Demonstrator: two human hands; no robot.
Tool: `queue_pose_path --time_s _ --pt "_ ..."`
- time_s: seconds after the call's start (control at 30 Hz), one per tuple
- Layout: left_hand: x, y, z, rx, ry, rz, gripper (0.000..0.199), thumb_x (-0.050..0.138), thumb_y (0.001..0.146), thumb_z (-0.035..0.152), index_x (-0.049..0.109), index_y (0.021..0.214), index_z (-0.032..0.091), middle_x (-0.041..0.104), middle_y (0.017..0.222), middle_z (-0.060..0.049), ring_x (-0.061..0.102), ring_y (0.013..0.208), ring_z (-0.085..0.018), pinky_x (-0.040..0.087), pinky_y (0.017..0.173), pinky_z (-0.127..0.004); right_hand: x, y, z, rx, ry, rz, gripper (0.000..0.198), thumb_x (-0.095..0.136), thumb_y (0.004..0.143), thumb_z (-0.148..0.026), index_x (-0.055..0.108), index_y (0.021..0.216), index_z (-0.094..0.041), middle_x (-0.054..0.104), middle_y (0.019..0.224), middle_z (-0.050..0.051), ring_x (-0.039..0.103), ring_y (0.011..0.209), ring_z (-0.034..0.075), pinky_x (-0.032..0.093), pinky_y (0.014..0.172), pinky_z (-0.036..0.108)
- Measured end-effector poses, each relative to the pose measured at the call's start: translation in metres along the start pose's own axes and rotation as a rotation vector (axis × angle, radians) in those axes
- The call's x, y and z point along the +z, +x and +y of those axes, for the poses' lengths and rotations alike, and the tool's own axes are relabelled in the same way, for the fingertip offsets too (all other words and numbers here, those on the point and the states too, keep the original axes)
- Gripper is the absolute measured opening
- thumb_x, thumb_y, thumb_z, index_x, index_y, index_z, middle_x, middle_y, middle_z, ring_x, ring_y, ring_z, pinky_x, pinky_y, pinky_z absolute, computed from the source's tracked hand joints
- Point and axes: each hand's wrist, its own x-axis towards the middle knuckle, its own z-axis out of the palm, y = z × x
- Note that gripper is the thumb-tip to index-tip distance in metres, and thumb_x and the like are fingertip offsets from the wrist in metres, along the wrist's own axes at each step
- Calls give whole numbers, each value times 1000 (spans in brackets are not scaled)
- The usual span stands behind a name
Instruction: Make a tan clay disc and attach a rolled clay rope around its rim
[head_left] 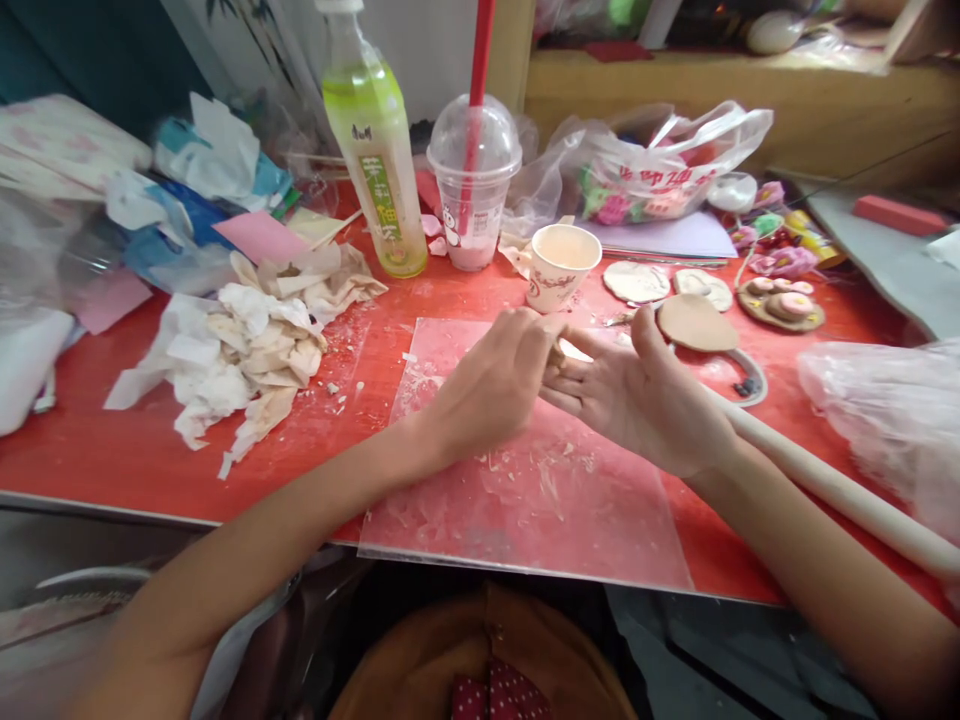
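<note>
Red worktop (90, 440), cluttered along its far edge. On it, nearest the body, a clear plastic mat (525, 500) smeared with pale scraps: the landmark for all else. Right of the mat, a long wooden rolling pin (825, 490), running from the mat's right edge toward the near right corner. Left of the mat, a heap of crumpled tissue (247, 350). Beyond the mat, a green drink bottle (371, 130), a domed plastic cup (474, 180) with a red straw, and a paper cup (559, 265). Beyond the mat's far right corner, a flat tan clay disc (697, 322).

Above the mat's far half, left hand (491, 390) palm down, grip narrow, fingertips pinched onto a small pale clay piece (571, 351). Right hand (637, 400) palm up, fingers spread flat, grip wide, serving as a bed beneath that piece.

Clay piece mostly hidden by the left fingers; only a sliver showing, seemingly flattened, long axis roughly left to right across the right fingers. Exact pointing not clear.

Judged best done with light, even pinches, right palm kept level and steady, work kept over the mat to catch crumbs.
</note>
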Motion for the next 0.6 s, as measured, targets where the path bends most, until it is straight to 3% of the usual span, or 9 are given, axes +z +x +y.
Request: queue_pose_path --time_s 0.17,0.27,0.4,0.5,0.6 --pt "-10 7 -13 -251 -237 66 19 37 81 3 45 92 16 53 88 -5 55 78 -12 49 71 -25 -3 2 -2 45 -2 66 69 18 92 -62 25 144 -17 53 134 12 49 126 19 30 112 40" --pt "-11 7 -15 -266 -240 -17 18 37 76 2 45 84 17 54 76 -2 54 68 -11 45 63 -24 -7 3 1 78 -3 28 70 19 92 -61 25 144 -15 55 132 14 50 125 20 32 111 40" --pt "-10 5 -12 -236 -180 -97 18 37 74 2 46 79 17 53 68 0 50 62 -12 40 58 -26 -10 3 7 82 14 -83 61 19 95 -55 38 137 -16 57 131 12 51 124 20 34 110 40" --pt "-11 8 -11 -241 -291 -141 26 34 78 2 48 95 16 60 89 -6 56 80 -14 45 72 -28 -10 3 9 63 11 -119 57 20 96 -53 48 129 -16 55 132 10 51 124 19 34 110 38" --pt "-13 11 -11 -276 -351 -253 35 39 84 10 42 118 17 56 117 -12 55 106 -18 45 88 -33 -11 4 10 25 -33 -91 59 18 96 -55 52 126 -17 55 132 9 51 124 19 34 111 38"
